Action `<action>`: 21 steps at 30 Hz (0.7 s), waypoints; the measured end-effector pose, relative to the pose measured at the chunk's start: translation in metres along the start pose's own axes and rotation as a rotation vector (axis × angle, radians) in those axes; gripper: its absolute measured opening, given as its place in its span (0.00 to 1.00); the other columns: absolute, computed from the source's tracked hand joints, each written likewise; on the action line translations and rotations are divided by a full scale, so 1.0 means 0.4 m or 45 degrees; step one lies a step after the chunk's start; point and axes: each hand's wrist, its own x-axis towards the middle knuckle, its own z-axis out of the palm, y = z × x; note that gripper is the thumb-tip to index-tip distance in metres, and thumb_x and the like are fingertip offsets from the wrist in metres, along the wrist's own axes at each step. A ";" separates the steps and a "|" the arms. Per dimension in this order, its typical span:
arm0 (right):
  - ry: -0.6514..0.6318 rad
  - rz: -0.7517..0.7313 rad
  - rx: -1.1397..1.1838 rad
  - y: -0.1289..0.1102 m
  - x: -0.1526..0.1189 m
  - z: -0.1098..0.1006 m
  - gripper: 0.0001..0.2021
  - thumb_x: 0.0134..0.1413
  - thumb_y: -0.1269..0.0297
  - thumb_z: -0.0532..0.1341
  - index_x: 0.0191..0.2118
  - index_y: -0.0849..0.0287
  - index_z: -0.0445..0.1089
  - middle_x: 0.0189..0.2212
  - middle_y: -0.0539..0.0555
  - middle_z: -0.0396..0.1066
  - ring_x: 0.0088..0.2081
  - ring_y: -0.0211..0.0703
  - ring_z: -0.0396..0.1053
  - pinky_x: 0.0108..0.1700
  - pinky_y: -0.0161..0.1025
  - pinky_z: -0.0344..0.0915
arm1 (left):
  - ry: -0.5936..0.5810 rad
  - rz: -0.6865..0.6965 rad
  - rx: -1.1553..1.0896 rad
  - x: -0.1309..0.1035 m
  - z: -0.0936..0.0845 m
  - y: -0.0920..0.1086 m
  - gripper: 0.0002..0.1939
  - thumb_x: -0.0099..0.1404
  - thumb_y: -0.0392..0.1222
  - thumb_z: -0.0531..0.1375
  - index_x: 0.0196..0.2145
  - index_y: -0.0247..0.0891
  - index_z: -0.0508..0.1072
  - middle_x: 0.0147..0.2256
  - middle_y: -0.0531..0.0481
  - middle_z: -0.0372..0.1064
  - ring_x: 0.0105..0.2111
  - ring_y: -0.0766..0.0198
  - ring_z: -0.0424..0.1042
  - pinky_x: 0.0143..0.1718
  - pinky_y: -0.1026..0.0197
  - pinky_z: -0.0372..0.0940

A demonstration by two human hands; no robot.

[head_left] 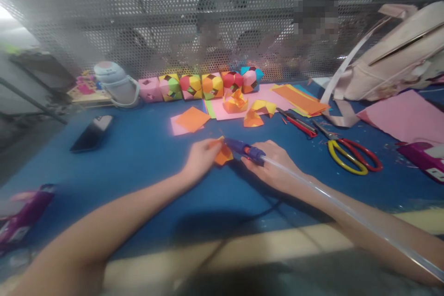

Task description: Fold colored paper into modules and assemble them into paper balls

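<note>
My left hand [203, 157] pinches a small folded orange paper piece [224, 155] above the blue table. In my right hand [272, 164] is a blue hot glue gun [244, 149], its nozzle pointing left at the paper. Whether the nozzle touches the paper I cannot tell. A long clear glue stick [333, 199] runs from the back of the gun over my right forearm. Just beyond my hands lie an orange paper square [192, 119] on a pink one, a folded yellow-orange paper piece [259, 112] and a yellow-orange paper shape [236, 101].
Several coloured paper balls [191, 86] line the back beside a white bottle [116, 82]. A phone [93, 134] lies left. To the right are a red cutter [298, 124], scissors [347, 150], stacked paper strips [301, 99] and a pale bag [398, 55]. A perforated metal screen [166, 14] stands behind.
</note>
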 end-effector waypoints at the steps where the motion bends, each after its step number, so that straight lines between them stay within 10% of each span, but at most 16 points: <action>1: -0.004 0.005 -0.012 0.000 0.000 0.000 0.14 0.63 0.60 0.52 0.29 0.59 0.67 0.25 0.54 0.73 0.26 0.42 0.67 0.33 0.38 0.58 | 0.002 0.004 0.008 0.000 0.000 0.000 0.11 0.59 0.44 0.60 0.32 0.35 0.77 0.28 0.50 0.76 0.24 0.65 0.71 0.27 0.65 0.65; 21: -0.067 0.047 -0.058 0.000 0.001 -0.003 0.15 0.63 0.58 0.51 0.29 0.59 0.66 0.25 0.54 0.73 0.26 0.42 0.68 0.34 0.38 0.58 | 0.002 0.000 -0.020 -0.001 0.002 0.002 0.10 0.59 0.43 0.59 0.34 0.35 0.77 0.27 0.50 0.76 0.23 0.65 0.71 0.25 0.65 0.65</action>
